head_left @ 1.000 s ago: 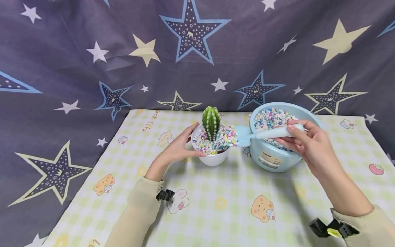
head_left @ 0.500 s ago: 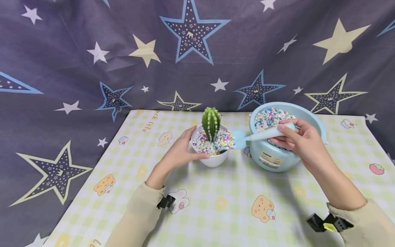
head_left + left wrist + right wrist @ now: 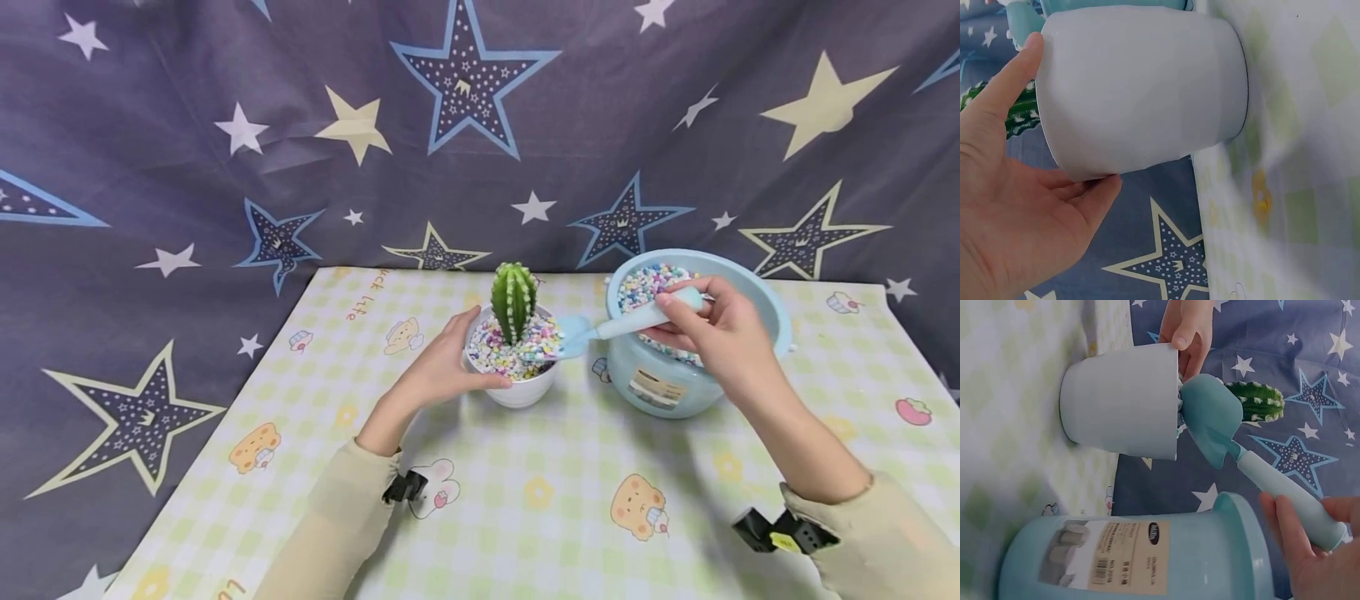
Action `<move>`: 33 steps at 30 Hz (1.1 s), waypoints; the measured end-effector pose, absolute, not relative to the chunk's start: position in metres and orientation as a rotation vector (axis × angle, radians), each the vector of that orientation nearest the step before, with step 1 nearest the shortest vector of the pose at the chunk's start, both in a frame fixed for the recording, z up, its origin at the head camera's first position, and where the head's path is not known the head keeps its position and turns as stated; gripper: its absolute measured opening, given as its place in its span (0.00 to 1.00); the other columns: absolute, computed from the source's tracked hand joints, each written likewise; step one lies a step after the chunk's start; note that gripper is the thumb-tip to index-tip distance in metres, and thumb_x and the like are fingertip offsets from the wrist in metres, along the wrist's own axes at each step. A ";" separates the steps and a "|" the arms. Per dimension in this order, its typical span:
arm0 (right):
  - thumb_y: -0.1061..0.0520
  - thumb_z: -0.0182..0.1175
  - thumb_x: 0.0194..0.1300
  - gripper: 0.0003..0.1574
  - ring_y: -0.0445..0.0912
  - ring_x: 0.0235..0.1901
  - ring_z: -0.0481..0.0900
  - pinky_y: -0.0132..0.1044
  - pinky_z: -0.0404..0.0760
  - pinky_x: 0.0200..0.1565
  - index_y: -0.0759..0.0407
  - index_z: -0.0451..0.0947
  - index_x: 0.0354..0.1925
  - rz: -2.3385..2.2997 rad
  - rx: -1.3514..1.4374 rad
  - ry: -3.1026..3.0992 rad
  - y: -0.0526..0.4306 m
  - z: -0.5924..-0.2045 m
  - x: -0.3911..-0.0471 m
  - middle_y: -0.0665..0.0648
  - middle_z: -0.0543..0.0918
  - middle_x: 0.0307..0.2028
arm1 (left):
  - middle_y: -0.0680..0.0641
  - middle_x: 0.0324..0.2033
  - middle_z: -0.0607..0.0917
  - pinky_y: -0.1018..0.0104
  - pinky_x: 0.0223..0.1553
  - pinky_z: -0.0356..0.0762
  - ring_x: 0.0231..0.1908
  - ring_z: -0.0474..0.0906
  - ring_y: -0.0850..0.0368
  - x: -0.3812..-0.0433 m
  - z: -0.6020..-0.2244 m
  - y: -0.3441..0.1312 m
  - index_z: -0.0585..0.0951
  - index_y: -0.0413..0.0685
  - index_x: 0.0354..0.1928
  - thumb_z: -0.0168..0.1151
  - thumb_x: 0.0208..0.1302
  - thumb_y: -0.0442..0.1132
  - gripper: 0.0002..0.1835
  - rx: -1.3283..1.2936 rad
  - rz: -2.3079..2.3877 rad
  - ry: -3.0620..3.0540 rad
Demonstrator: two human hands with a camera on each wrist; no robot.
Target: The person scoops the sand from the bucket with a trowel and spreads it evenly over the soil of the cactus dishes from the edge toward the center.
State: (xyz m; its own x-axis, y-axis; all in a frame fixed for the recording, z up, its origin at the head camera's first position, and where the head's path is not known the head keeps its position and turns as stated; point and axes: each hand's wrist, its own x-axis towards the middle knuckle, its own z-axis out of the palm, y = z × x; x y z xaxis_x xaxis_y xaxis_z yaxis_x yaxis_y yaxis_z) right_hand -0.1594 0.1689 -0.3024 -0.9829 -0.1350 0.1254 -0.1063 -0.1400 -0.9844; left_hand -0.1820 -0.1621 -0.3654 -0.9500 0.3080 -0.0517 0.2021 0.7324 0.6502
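Note:
My left hand (image 3: 435,367) holds the white flowerpot (image 3: 521,395) by its left side, thumb in front and fingers behind the rim. A green cactus (image 3: 513,302) stands upright in it among colourful pebbles (image 3: 491,354). In my right hand (image 3: 735,337) is a light-blue hand shovel (image 3: 633,320), gripped by the end of its handle. Its blade tilts down over the pot's right rim, with pebbles at its front. From the right wrist view, the back of the blade (image 3: 1213,409) covers part of the pot's opening. The left wrist view shows thumb and fingertips at the pot's rim (image 3: 1141,87).
A light-blue bucket (image 3: 663,398) with many pebbles (image 3: 648,287) stands right of the pot, under my right hand; a paper label (image 3: 1129,556) is on its side. A checked cloth (image 3: 570,450) covers the table. Behind hangs a dark star-patterned curtain (image 3: 300,100).
My right hand has moved left with the shovel, raising the handle end so the blade tips further over the pot. Pebbles have slid off it into the pot. My left hand stays on the pot.

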 end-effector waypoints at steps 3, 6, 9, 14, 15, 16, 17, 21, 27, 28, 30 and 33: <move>0.63 0.59 0.71 0.10 0.38 0.32 0.89 0.31 0.88 0.39 0.62 0.67 0.45 -2.309 -0.324 2.127 0.165 -0.300 -0.158 0.47 0.88 0.31 | 0.40 0.78 0.53 0.42 0.76 0.55 0.76 0.55 0.40 -0.182 -0.365 -0.162 0.47 0.47 0.80 0.77 0.48 0.61 0.66 0.398 1.022 2.777; 0.64 0.59 0.70 0.09 0.37 0.30 0.89 0.31 0.88 0.38 0.61 0.67 0.44 -2.274 -0.349 2.208 0.162 -0.296 -0.156 0.45 0.88 0.31 | 0.40 0.78 0.55 0.42 0.76 0.56 0.76 0.56 0.40 -0.181 -0.365 -0.161 0.48 0.46 0.80 0.78 0.47 0.60 0.66 0.383 1.028 2.786; 0.63 0.59 0.70 0.08 0.36 0.30 0.89 0.31 0.88 0.37 0.61 0.68 0.42 -2.188 -0.373 2.350 0.158 -0.292 -0.154 0.42 0.87 0.31 | 0.40 0.77 0.56 0.43 0.76 0.57 0.75 0.57 0.40 -0.181 -0.365 -0.159 0.49 0.47 0.79 0.78 0.46 0.61 0.66 0.364 1.029 2.793; 0.61 0.60 0.71 0.10 0.34 0.30 0.88 0.33 0.89 0.36 0.62 0.68 0.42 -2.013 -0.425 2.588 0.149 -0.285 -0.151 0.37 0.86 0.30 | 0.40 0.77 0.56 0.43 0.75 0.58 0.75 0.58 0.39 -0.179 -0.366 -0.158 0.49 0.46 0.79 0.78 0.45 0.63 0.67 0.323 1.006 2.817; 0.60 0.60 0.71 0.10 0.34 0.29 0.88 0.33 0.89 0.35 0.63 0.68 0.43 -1.983 -0.436 2.625 0.147 -0.283 -0.151 0.36 0.85 0.30 | 0.39 0.77 0.56 0.43 0.75 0.58 0.75 0.58 0.39 -0.178 -0.365 -0.157 0.49 0.46 0.79 0.78 0.45 0.63 0.67 0.316 1.002 2.821; 0.59 0.60 0.70 0.11 0.33 0.28 0.88 0.33 0.89 0.35 0.64 0.68 0.43 -1.953 -0.442 2.662 0.146 -0.282 -0.151 0.35 0.85 0.29 | 0.39 0.77 0.56 0.43 0.75 0.59 0.75 0.58 0.40 -0.177 -0.365 -0.157 0.49 0.45 0.79 0.78 0.45 0.63 0.67 0.306 1.000 2.823; 0.59 0.61 0.70 0.12 0.33 0.28 0.88 0.33 0.89 0.34 0.64 0.68 0.43 -1.927 -0.449 2.694 0.144 -0.281 -0.150 0.34 0.85 0.29 | 0.39 0.77 0.56 0.44 0.75 0.59 0.75 0.58 0.40 -0.177 -0.365 -0.156 0.49 0.45 0.79 0.78 0.45 0.63 0.67 0.299 0.997 2.826; 0.57 0.63 0.69 0.15 0.32 0.26 0.87 0.31 0.88 0.32 0.65 0.69 0.42 -1.835 -0.483 2.802 0.136 -0.275 -0.149 0.35 0.84 0.28 | 0.39 0.77 0.57 0.44 0.75 0.59 0.75 0.58 0.40 -0.174 -0.364 -0.155 0.49 0.44 0.79 0.77 0.45 0.63 0.67 0.277 0.998 2.838; 0.51 0.63 0.70 0.18 0.34 0.25 0.88 0.25 0.86 0.32 0.64 0.70 0.40 -1.742 -0.537 2.897 0.124 -0.269 -0.148 0.55 0.87 0.34 | 0.38 0.77 0.57 0.43 0.75 0.59 0.74 0.59 0.40 -0.173 -0.362 -0.155 0.49 0.43 0.79 0.77 0.45 0.65 0.68 0.264 0.993 2.864; 0.51 0.62 0.70 0.18 0.35 0.25 0.88 0.25 0.86 0.31 0.64 0.70 0.40 -1.739 -0.540 2.902 0.122 -0.268 -0.148 0.58 0.87 0.36 | 0.38 0.77 0.57 0.43 0.75 0.60 0.74 0.59 0.40 -0.173 -0.362 -0.155 0.49 0.43 0.79 0.77 0.45 0.65 0.68 0.263 0.991 2.864; 0.50 0.62 0.70 0.19 0.34 0.24 0.87 0.25 0.85 0.28 0.64 0.70 0.39 -1.733 -0.539 2.916 0.121 -0.269 -0.148 0.62 0.87 0.37 | 0.38 0.77 0.57 0.43 0.74 0.60 0.74 0.59 0.40 -0.174 -0.363 -0.155 0.49 0.42 0.79 0.77 0.45 0.64 0.68 0.267 0.991 2.860; 0.48 0.62 0.70 0.20 0.35 0.23 0.87 0.27 0.83 0.24 0.63 0.69 0.38 -1.748 -0.526 2.913 0.119 -0.270 -0.150 0.60 0.88 0.35 | 0.38 0.77 0.57 0.43 0.74 0.60 0.74 0.59 0.40 -0.173 -0.364 -0.154 0.49 0.42 0.79 0.77 0.45 0.64 0.67 0.279 0.992 2.848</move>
